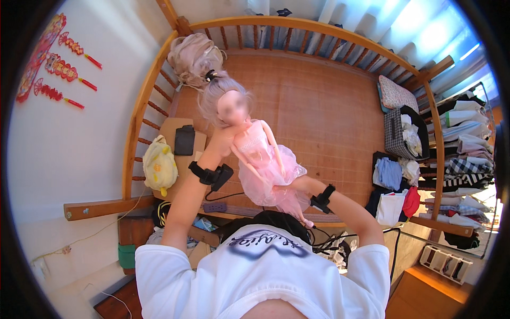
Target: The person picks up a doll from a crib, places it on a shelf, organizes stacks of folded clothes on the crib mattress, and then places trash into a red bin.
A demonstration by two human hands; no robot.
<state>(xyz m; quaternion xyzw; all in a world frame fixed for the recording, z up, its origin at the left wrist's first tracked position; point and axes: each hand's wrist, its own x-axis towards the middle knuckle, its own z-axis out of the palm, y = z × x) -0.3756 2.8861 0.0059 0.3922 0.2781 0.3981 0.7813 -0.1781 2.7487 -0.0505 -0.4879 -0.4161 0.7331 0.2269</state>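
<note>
A large doll (254, 142) with long pale lilac hair, tied with a dark band, lies tilted across my hands in front of my chest. It wears a pink dress (268, 183) with a sheer, puffy skirt. My left hand (223, 142) holds it behind the neck and shoulder, its fingers hidden by the doll. Lower down, my right hand (294, 186) grips the doll at the skirt and legs, the fingers partly covered by the fabric. The doll's hair (196, 58) spreads up toward the far left corner of the bed. Both its arms hang along its body.
A wooden bed with a railing (297, 22) and a brown mat (329, 111) surrounds the doll. At left are a yellow plush toy (160, 166) and a dark pouch (184, 140). A checked basket (399, 133), folded clothes (389, 173) and hanging clothes (467, 159) are at right.
</note>
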